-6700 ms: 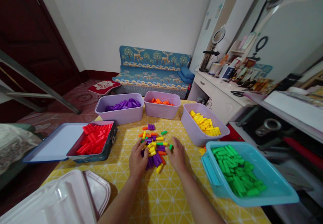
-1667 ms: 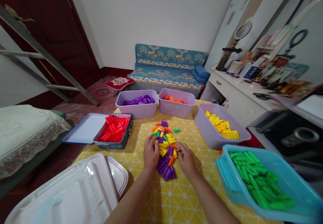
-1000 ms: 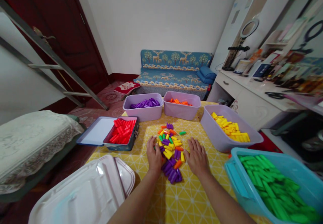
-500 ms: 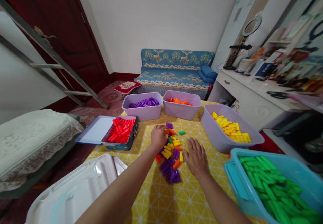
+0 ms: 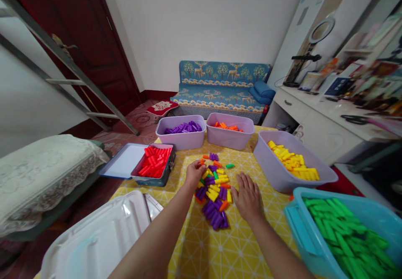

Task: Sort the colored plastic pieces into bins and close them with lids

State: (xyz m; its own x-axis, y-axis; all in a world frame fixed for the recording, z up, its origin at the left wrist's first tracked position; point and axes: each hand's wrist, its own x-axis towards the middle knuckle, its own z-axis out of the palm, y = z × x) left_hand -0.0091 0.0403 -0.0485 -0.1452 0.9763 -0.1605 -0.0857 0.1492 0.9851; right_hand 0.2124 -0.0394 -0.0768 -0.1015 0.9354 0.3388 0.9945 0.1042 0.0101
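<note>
Left hand (image 5: 194, 173) at the pile's (image 5: 216, 182) far-left edge, fingers drawn close, touching an orange piece (image 5: 202, 161), though a firm grip was impossible to tell! Right hand (image 5: 247, 196) lay palm-down on the yellow cloth (image 5: 216, 251), just right, fingers loosely spread!

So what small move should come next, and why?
Probably the left hand should move toward the lilac tub of orange pieces: it seems to pinch a loose orange piece, and that tub holds matching ones.
</note>
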